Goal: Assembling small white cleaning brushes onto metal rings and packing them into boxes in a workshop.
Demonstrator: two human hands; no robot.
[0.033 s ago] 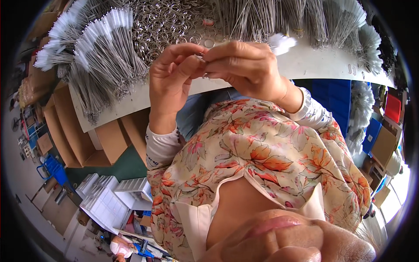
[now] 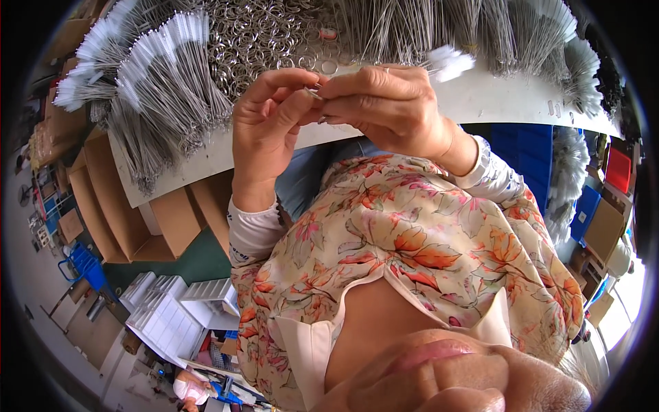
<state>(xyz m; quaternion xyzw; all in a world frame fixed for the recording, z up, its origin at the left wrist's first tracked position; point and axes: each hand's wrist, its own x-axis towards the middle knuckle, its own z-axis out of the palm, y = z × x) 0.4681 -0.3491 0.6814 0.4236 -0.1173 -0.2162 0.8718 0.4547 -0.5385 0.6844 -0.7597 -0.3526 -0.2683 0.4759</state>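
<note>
Above the table's near edge, my left hand (image 2: 268,127) and my right hand (image 2: 391,103) meet fingertip to fingertip. A wire-handled brush runs through my right hand. Its white bristle head (image 2: 451,63) sticks out past the knuckles, and most of its wire is hidden by the fingers. My left thumb and forefinger pinch a small shiny piece (image 2: 314,93), too small to make out, at the brush's wire end. Just beyond the fingertips, a loose metal ring (image 2: 329,67) lies on the table, beside a wide heap of metal split rings (image 2: 261,41).
Bundles of white-tipped wire brushes (image 2: 165,75) lie on the white table (image 2: 473,103) at left, with more bundles (image 2: 473,27) at the back right. Below the left edge stand open cardboard boxes (image 2: 123,206). Blue crates (image 2: 525,161) stand under the right side.
The white brush head has shifted slightly right and away from me, and the right-hand fingers have moved a little. My left hand stays nearly in place, still pinching.
</note>
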